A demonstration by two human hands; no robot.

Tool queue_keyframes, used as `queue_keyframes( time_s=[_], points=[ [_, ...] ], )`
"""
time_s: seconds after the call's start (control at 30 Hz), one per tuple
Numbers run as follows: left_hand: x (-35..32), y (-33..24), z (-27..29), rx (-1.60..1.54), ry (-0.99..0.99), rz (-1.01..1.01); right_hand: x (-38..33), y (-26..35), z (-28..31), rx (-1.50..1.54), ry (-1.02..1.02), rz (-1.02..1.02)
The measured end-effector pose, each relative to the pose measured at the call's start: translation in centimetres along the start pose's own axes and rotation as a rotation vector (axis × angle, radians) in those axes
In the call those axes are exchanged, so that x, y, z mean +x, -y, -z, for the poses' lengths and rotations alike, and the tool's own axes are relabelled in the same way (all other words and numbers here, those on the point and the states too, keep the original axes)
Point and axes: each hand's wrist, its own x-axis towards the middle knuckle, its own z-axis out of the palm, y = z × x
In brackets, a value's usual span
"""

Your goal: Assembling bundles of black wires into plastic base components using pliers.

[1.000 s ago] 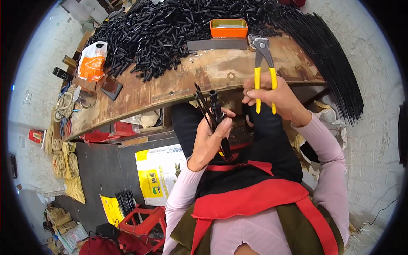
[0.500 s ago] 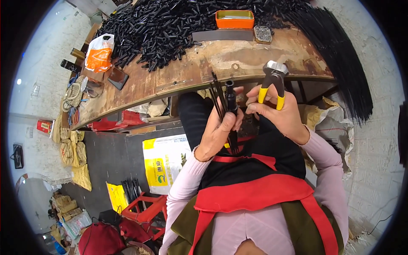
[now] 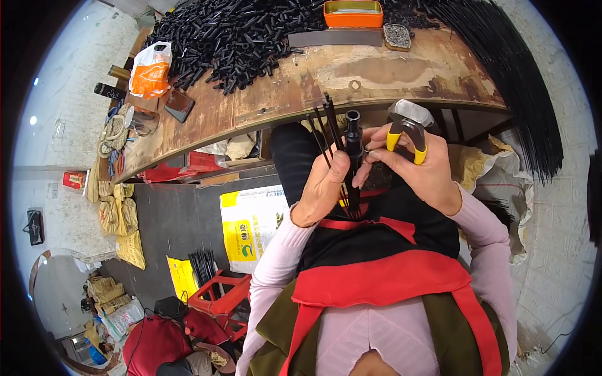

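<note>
Left hand [image 3: 318, 188], centre of frame: holds a black stepped cylindrical tube [image 3: 353, 141] and thin black rods [image 3: 333, 125]. Right hand [image 3: 434, 175], just right of centre: holds metal pincers with yellow handles [image 3: 411, 125], its finger and thumb near the tube. Brown wooden surface [image 3: 301, 94], upper frame: carries heaped short black tubes [image 3: 238, 47] and an orange rectangular tin [image 3: 353, 20].

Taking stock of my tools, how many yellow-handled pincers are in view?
1: the yellow-handled pincers in your right hand. Any others may be hidden.
</note>
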Motion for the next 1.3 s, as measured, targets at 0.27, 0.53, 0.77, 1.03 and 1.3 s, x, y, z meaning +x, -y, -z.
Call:
queue_keyframes(
  time_s=[0.27,0.53,0.77,1.03,1.3],
  points=[
    [-0.1,-0.1,-0.4,0.009,-0.044,-0.029,0.5,0.6,-0.8,0.038,-0.030,0.066],
    [-0.1,0.0,-0.2,0.001,-0.024,-0.044,0.8,1.0,-0.7,-0.062,-0.001,0.136],
    [-0.1,0.2,0.8,-0.154,0.091,0.014,2.9,1.4,0.8,0.044,0.181,-0.084],
    [0.6,0.2,2.5,-0.122,0.039,-0.007,-1.2,4.2,4.2,-0.351,0.420,-0.532],
    [-0.1,0.6,1.1,-0.075,0.023,0.039,-1.4,3.8,3.7,-0.491,0.451,-0.241]
  ],
)
